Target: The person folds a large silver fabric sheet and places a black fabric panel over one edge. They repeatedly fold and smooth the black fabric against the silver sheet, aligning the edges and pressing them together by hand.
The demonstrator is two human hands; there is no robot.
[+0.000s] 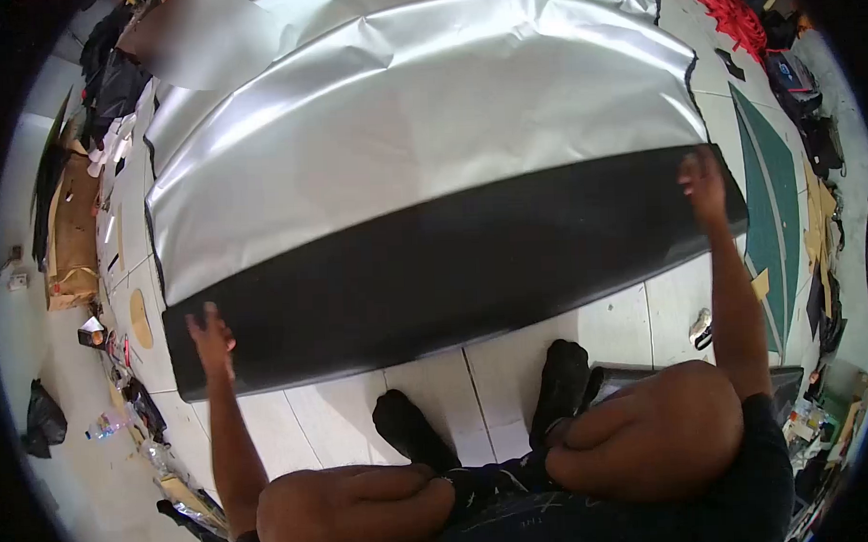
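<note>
A large silver sheet (419,128) lies spread over the tiled floor, its near edge folded over so a wide black band (453,266) of its underside shows. My left hand (212,341) rests flat, fingers apart, on the left end of the black band. My right hand (703,180) presses on the band's right end near its corner. Neither hand grips the material. I am squatting, with my knees and black-socked feet (411,425) just behind the fold.
White floor tiles (514,364) lie between the fold and my feet. Cardboard pieces (69,236), bottles and scraps line the left side. A green mat (772,221), red material (731,12) and clutter lie to the right. A small object (702,329) sits by my right knee.
</note>
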